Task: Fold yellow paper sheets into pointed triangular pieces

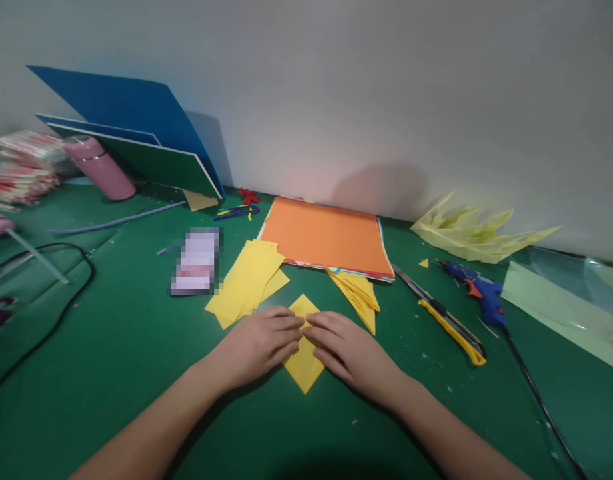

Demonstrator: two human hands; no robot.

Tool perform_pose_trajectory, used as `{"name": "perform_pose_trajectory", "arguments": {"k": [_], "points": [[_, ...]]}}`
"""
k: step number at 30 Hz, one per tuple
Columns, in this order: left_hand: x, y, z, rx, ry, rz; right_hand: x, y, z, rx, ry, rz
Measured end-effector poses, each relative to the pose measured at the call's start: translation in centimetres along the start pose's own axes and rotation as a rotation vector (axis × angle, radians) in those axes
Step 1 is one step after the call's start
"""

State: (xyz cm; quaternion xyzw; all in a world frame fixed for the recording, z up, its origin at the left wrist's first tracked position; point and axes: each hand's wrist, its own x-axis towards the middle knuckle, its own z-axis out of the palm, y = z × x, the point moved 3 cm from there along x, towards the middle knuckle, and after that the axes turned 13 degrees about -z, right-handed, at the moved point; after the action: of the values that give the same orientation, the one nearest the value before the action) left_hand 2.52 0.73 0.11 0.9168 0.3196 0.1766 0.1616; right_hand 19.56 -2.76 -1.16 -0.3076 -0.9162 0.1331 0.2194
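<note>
A small yellow paper square [303, 365] lies like a diamond on the green table [136, 347], close to me. My left hand [259, 343] rests on its left half with the fingers flat and pointing right. My right hand [346, 350] presses on its right half, fingers flat and pointing left. The fingertips of both hands meet over the paper's middle. Only the top and bottom corners of the paper show.
Yellow paper strips [249, 280] and folded yellow pieces [359, 297] lie just beyond. An orange paper stack [329, 237] sits behind them. A yellow utility knife [451, 327] and blue glue gun [479, 293] lie to the right. A black cable [61, 313] curves at left.
</note>
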Motion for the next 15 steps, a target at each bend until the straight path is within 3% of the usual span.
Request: {"name": "perform_pose_trajectory", "arguments": {"k": [15], "points": [[-0.14, -0.03, 0.13, 0.024, -0.085, -0.119, -0.21, 0.15, 0.26, -0.065, -0.022, -0.002]]}}
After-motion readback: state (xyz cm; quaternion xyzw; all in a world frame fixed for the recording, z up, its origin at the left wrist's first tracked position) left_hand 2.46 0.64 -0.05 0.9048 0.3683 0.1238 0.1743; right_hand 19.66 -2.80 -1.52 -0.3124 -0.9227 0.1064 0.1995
